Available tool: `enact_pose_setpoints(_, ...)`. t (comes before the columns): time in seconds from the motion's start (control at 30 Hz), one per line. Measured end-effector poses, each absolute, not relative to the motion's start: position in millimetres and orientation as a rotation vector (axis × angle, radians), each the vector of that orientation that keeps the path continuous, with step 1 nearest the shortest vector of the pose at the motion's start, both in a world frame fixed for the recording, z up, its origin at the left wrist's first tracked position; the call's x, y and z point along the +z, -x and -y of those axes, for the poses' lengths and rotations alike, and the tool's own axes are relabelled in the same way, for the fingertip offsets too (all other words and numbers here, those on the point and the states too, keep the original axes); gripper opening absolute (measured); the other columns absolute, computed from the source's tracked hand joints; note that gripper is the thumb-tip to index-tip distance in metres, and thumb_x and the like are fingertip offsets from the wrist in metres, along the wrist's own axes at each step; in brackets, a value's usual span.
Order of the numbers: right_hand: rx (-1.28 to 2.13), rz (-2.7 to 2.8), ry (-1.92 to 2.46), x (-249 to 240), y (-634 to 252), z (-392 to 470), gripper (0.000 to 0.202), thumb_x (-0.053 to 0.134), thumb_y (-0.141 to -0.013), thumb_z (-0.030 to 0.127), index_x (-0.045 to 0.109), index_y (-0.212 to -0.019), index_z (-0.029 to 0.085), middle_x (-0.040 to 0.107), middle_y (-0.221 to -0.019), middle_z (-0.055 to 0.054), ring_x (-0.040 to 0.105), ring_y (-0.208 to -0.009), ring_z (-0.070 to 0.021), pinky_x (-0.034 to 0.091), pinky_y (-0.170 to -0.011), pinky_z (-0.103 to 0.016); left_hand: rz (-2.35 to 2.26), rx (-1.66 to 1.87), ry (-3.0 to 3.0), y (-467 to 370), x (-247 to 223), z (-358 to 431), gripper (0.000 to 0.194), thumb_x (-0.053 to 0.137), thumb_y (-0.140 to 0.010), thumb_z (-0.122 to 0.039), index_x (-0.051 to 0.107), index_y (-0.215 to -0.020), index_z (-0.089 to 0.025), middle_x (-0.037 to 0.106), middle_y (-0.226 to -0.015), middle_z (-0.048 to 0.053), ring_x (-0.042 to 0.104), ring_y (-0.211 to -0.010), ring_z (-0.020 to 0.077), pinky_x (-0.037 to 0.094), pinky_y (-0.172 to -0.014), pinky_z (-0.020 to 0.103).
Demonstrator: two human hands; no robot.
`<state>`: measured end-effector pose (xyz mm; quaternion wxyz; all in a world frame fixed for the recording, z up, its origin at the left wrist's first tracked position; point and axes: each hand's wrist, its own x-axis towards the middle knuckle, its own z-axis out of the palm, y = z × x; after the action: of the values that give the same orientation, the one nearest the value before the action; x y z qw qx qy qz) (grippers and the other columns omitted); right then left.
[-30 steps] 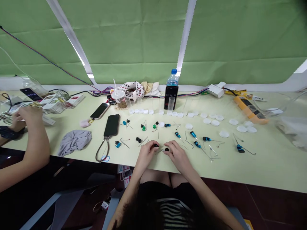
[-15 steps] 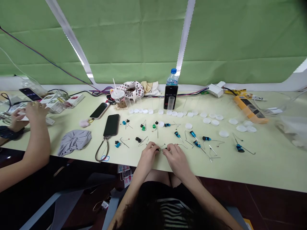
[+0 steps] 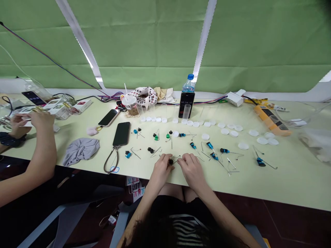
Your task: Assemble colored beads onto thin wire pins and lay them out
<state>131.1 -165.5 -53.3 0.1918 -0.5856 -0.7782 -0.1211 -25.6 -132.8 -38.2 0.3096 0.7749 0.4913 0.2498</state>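
Close to the table's front edge, my left hand (image 3: 160, 168) pinches a small black round part (image 3: 171, 161) between thumb and fingers. My right hand (image 3: 191, 169) is closed just to the right, its fingertips at the thin wire (image 3: 176, 159) that runs out from the black part. Beyond my hands lie a pair of black knobs with metal rods (image 3: 150, 150), and green pieces (image 3: 156, 137). Several blue-and-black pieces with thin rods (image 3: 210, 145) are spread to the right. What is inside my right fingers is mostly hidden.
White round caps (image 3: 206, 136) and clear tubes stand or lie farther back. A phone showing a timer (image 3: 186, 105) leans on a water bottle (image 3: 190, 83). A strapped phone (image 3: 121, 134), grey cloth (image 3: 81, 151) and a co-worker's arm (image 3: 43, 137) are left; an orange device (image 3: 272, 120) lies right.
My hands have moved slightly apart, and the black part now shows more clearly at my left fingertips. The whole view has shifted a little.
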Motion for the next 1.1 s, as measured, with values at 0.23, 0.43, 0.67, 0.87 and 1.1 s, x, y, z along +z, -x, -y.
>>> enact_pose_setpoints(0.23, -0.383, 2.258, 1.645, -49, -128, 163, 0.014, 0.048, -0.087, 0.012, 0.06, -0.082, 0.017, 0.051, -0.082, -0.008, 0.042, -0.079, -0.0215, 0.033, -0.071, -0.034, -1.332, 0.674, -2.079, 23, -38, 134, 0.034, 0.049, -0.076, -0.007, 0.052, -0.107, -0.02, 0.054, -0.098, 0.005, 0.057, -0.079, 0.0166, 0.046, -0.074, 0.03)
enact_pose_setpoints(0.43, -0.387, 2.114, 1.632, -45, -143, 168, 0.019, 0.043, -0.09, 0.013, 0.061, -0.092, 0.018, 0.054, -0.085, -0.008, 0.044, -0.078, -0.0201, 0.034, -0.073, -0.033, -1.378, 0.69, -2.129, 21, -40, 134, 0.032, 0.045, -0.077, -0.005, 0.052, -0.104, -0.02, 0.054, -0.099, 0.005, 0.057, -0.08, 0.0165, 0.047, -0.073, 0.03)
enact_pose_setpoints(0.67, -0.424, 1.865, 1.898, -42, -200, 162, 0.024, 0.04, -0.094, 0.024, 0.061, -0.087, 0.016, 0.055, -0.08, -0.008, 0.047, -0.079, -0.0209, 0.036, -0.073, -0.033, -1.499, 0.713, -2.28, 20, -26, 145, 0.033, 0.055, -0.082, -0.026, 0.048, -0.114, -0.019, 0.052, -0.107, 0.009, 0.053, -0.097, 0.0237, 0.046, -0.082, 0.039)
enact_pose_setpoints(0.87, -0.456, 2.017, 1.936, -43, -200, 143, 0.017, 0.046, -0.088, 0.016, 0.059, -0.079, 0.013, 0.055, -0.08, -0.011, 0.046, -0.082, -0.0242, 0.036, -0.069, -0.033, -1.438, 0.955, -2.507, -3, -8, 148, 0.028, 0.045, -0.088, -0.019, 0.05, -0.115, -0.018, 0.052, -0.117, 0.014, 0.043, -0.112, 0.0289, 0.038, -0.093, 0.046)
enact_pose_setpoints(1.1, -0.339, 1.986, 1.813, -23, -214, 137, 0.022, 0.04, -0.092, 0.016, 0.055, -0.076, 0.016, 0.055, -0.076, -0.007, 0.047, -0.075, -0.0202, 0.036, -0.067, -0.031, -1.018, 0.768, -2.686, -44, 3, 120, 0.045, 0.035, -0.084, -0.001, 0.047, -0.124, -0.017, 0.049, -0.129, 0.014, 0.045, -0.115, 0.027, 0.039, -0.092, 0.044)
